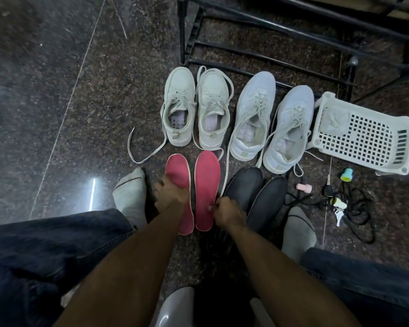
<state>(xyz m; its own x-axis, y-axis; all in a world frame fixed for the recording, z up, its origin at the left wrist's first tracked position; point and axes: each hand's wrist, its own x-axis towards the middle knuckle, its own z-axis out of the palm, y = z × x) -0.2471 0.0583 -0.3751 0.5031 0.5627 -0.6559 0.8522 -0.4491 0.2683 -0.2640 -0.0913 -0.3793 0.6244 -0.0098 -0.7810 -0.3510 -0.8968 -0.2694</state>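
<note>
A: Where are the pink insoles [207, 182]?
B: On the floor [80, 114], before the sneakers [213, 107]. The left hand [171, 193] grips one, the right hand [227, 213] pinches the other.
A: Danger?
B: I think the loose lace [224, 175] may catch.

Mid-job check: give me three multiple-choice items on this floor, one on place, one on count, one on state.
1. Relative to the pink insoles, the dark insoles lie: A) left; B) right; C) on a lap.
2. The white sneakers number: A) two; B) four; C) six.
3. The left hand: A) grips a pink insole; B) hangs idle; C) holds a cup.
Answers: 1 B, they lie on the pink pair's right; 2 B, four stand in a row; 3 A, its fingers curl over one.
</note>
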